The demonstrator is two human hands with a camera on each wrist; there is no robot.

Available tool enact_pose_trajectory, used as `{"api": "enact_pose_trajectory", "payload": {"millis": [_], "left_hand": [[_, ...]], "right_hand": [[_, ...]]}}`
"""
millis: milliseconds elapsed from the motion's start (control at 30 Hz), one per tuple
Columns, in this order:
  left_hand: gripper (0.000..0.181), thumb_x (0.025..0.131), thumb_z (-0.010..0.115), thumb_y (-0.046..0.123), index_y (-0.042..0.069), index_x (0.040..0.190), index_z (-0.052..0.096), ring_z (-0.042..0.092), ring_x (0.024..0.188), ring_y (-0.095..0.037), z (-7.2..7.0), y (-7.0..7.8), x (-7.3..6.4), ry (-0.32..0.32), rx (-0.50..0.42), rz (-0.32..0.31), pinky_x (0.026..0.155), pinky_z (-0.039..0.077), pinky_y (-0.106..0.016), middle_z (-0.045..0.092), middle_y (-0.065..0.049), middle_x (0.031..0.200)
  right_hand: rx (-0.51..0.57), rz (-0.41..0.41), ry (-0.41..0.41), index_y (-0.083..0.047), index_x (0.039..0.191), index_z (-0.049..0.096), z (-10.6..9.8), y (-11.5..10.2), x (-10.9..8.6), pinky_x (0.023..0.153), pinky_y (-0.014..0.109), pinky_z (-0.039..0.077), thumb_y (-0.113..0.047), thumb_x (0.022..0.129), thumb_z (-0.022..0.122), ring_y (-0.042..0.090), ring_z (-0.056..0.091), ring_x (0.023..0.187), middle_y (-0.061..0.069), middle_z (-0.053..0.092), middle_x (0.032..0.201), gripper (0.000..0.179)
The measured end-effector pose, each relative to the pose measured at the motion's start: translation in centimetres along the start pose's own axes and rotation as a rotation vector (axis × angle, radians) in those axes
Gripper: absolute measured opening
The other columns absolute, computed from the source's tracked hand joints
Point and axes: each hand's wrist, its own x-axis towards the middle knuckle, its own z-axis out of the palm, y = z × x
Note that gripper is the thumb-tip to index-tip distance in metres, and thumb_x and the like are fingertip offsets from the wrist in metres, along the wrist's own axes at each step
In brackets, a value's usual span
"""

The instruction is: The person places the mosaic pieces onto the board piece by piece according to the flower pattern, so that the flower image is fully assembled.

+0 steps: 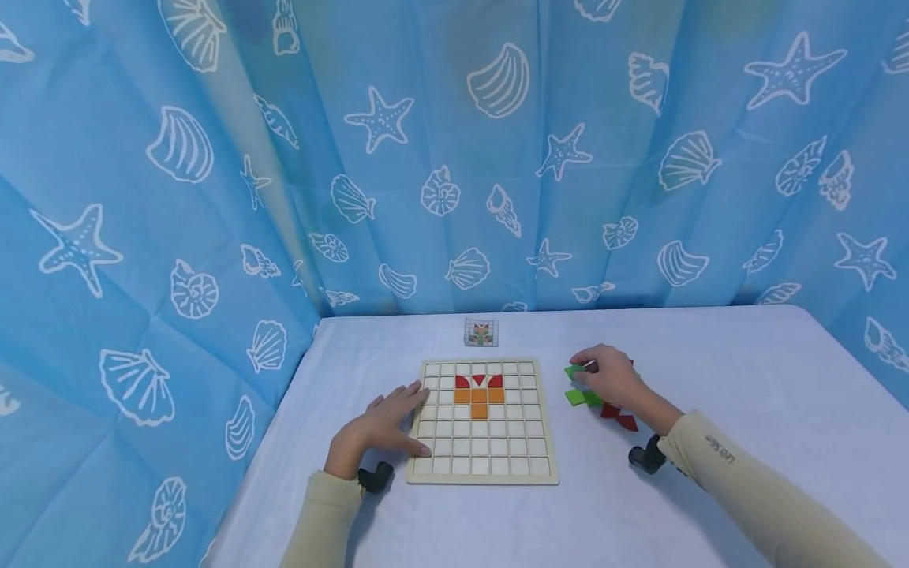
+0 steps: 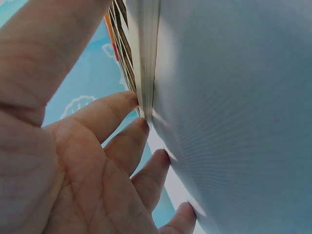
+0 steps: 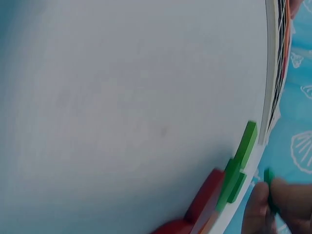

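A square wooden grid board (image 1: 480,446) lies flat on the white table. Near its top sit red curved and triangular tiles (image 1: 479,380), with several orange square tiles (image 1: 479,403) below them. My left hand (image 1: 387,424) rests at the board's left edge, fingers spread and fingertips touching its side. To the right of the board, my right hand (image 1: 614,377) pinches a green tile (image 3: 270,191) between thumb and fingers. Under and beside that hand lies a loose pile of green tiles (image 1: 575,397) and red tiles (image 1: 627,423), partly hidden by it.
Behind the board stands a small clear-looking pattern card (image 1: 481,333) showing a coloured grid design. A blue curtain (image 1: 440,158) with white shells and starfish hangs behind the table (image 1: 753,371) and along its left side.
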Motion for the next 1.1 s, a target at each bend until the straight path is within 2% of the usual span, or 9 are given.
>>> {"api": "enact_pose_trajectory", "payload": {"millis": [133, 300, 467, 600, 833, 1100], "left_hand": [[0.104, 0.073, 0.085, 0.045, 0.018, 0.157, 0.030, 0.014, 0.154, -0.030, 0.0, 0.1, -0.1, 0.000, -0.003, -0.001, 0.123, 0.009, -0.059, 0.020, -0.004, 0.166], [0.104, 0.073, 0.085, 0.045, 0.018, 0.157, 0.030, 0.013, 0.154, -0.030, -0.1, 0.1, -0.1, 0.001, -0.009, -0.004, 0.123, 0.008, -0.059, 0.020, -0.004, 0.166], [0.103, 0.073, 0.085, 0.044, 0.019, 0.156, 0.030, 0.013, 0.154, -0.030, -0.1, 0.2, -0.2, 0.005, -0.010, -0.002, 0.123, 0.008, -0.059, 0.020, -0.004, 0.166], [0.103, 0.073, 0.085, 0.044, 0.018, 0.157, 0.030, 0.014, 0.154, -0.031, -0.1, 0.2, -0.3, 0.002, -0.007, 0.005, 0.123, 0.008, -0.060, 0.020, -0.005, 0.166], [0.104, 0.074, 0.085, 0.046, 0.018, 0.157, 0.029, 0.014, 0.154, -0.031, -0.1, 0.3, -0.1, -0.006, 0.000, 0.008, 0.123, 0.009, -0.060, 0.020, -0.004, 0.166], [0.105, 0.073, 0.086, 0.045, 0.018, 0.157, 0.029, 0.013, 0.154, -0.030, -0.1, 0.1, 0.0, 0.003, -0.005, 0.008, 0.123, 0.008, -0.059, 0.019, -0.004, 0.166]], "right_hand": [[0.011, 0.016, 0.002, -0.004, 0.111, 0.071, 0.3, -0.4, 0.0, 0.085, 0.043, 0.058, -0.012, 0.091, 0.068, 0.030, 0.064, 0.099, 0.019, 0.063, 0.116, 0.022], [0.068, 0.018, -0.016, -0.008, 0.102, 0.072, 0.9, -1.2, 0.1, 0.084, 0.040, 0.057, -0.016, 0.088, 0.073, 0.024, 0.064, 0.093, 0.010, 0.070, 0.103, 0.015], [0.119, -0.007, -0.027, -0.009, 0.108, 0.072, 1.7, -2.3, 0.0, 0.078, 0.031, 0.054, -0.019, 0.088, 0.075, 0.021, 0.058, 0.088, 0.006, 0.068, 0.096, 0.022], [0.154, -0.032, -0.066, -0.008, 0.108, 0.071, 2.5, -3.3, 0.0, 0.074, 0.027, 0.053, -0.017, 0.088, 0.075, 0.020, 0.057, 0.086, 0.005, 0.066, 0.093, 0.022], [0.168, -0.027, -0.134, -0.010, 0.096, 0.070, 4.1, -5.0, 0.0, 0.068, 0.025, 0.048, -0.015, 0.086, 0.076, 0.018, 0.055, 0.079, 0.003, 0.064, 0.085, 0.013], [0.160, -0.068, -0.151, -0.009, 0.101, 0.072, 5.6, -6.8, 0.3, 0.068, 0.025, 0.049, -0.015, 0.085, 0.077, 0.016, 0.056, 0.078, 0.001, 0.065, 0.085, 0.017]]}}
